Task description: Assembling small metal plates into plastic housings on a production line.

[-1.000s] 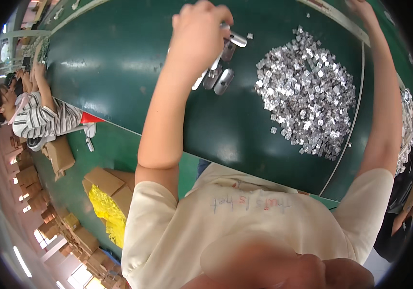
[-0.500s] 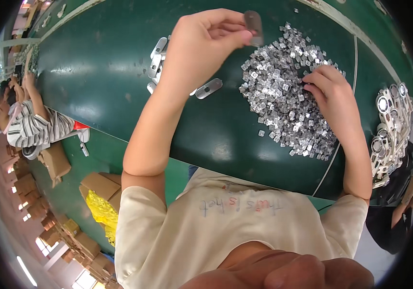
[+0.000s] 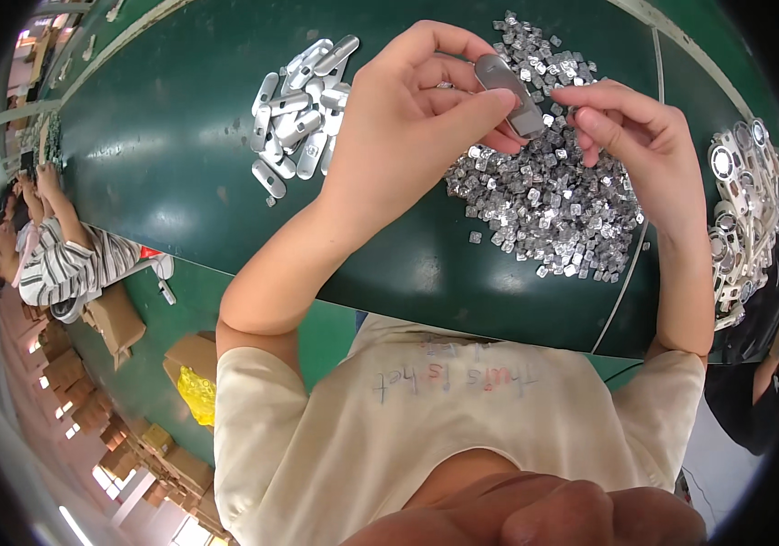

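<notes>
My left hand (image 3: 435,109) grips an oblong grey metal cover (image 3: 509,91) with rounded ends, thumb on its face and fingers behind. A small squarish shape shows at the cover's lower end. Just right of it is my right hand (image 3: 635,127), index finger stretched toward the cover and thumb apart from it; I see nothing held between them. Beneath both hands spreads a heap of small square metal pieces (image 3: 553,209), partly hidden by them. To the left lies a pile of oblong silver covers (image 3: 289,123), partly behind my left hand.
The green table (image 3: 171,164) runs off to the left, where a person in a striped top (image 3: 66,264) sits. White parts with round rings (image 3: 739,218) are stacked at the right edge. On the floor are cardboard boxes (image 3: 112,318) and a yellow bag (image 3: 196,396).
My right hand has lifted from the heap and moved up beside the cover. My left hand has brought the cover down and right, toward it. The view has shifted, showing more of the silver covers.
</notes>
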`<action>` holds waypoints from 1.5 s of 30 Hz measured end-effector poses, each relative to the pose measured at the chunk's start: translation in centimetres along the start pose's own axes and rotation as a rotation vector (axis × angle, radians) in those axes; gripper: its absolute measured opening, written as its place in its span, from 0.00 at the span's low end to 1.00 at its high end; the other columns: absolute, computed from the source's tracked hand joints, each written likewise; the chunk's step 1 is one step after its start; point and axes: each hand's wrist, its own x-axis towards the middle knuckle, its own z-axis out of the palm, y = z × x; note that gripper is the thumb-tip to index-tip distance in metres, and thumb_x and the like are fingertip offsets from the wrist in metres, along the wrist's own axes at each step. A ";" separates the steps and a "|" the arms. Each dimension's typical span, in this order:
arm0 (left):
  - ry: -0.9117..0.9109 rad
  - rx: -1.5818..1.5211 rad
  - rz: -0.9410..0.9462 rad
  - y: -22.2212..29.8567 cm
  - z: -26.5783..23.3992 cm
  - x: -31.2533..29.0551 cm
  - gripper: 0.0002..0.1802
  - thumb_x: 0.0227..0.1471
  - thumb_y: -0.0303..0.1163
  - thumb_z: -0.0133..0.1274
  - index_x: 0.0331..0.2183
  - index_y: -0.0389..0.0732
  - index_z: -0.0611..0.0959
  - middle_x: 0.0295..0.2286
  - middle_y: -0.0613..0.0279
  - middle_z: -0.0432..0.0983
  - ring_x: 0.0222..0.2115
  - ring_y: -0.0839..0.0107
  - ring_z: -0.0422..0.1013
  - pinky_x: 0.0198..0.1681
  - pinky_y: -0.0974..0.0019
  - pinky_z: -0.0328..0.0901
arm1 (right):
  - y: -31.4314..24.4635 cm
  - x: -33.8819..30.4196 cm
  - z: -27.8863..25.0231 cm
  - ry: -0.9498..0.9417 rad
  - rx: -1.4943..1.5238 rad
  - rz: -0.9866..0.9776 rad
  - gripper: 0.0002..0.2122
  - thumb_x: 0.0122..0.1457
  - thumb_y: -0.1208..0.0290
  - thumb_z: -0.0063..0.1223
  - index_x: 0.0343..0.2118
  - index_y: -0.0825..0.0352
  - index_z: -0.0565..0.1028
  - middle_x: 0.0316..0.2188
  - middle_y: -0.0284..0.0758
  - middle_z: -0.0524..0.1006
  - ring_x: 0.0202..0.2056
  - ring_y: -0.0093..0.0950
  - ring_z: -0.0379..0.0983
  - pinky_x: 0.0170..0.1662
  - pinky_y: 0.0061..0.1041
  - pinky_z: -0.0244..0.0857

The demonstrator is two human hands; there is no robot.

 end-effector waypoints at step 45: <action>0.050 -0.055 0.220 -1.6 1.7 -1.8 0.07 0.45 0.13 0.49 0.31 0.28 0.75 0.28 0.57 0.73 0.29 0.73 0.73 0.34 0.74 0.71 | 0.3 -0.1 2.6 0.138 -0.895 -0.984 0.17 0.32 0.85 0.54 0.31 0.77 0.71 0.29 0.41 0.69 0.29 0.36 0.67 0.31 0.29 0.64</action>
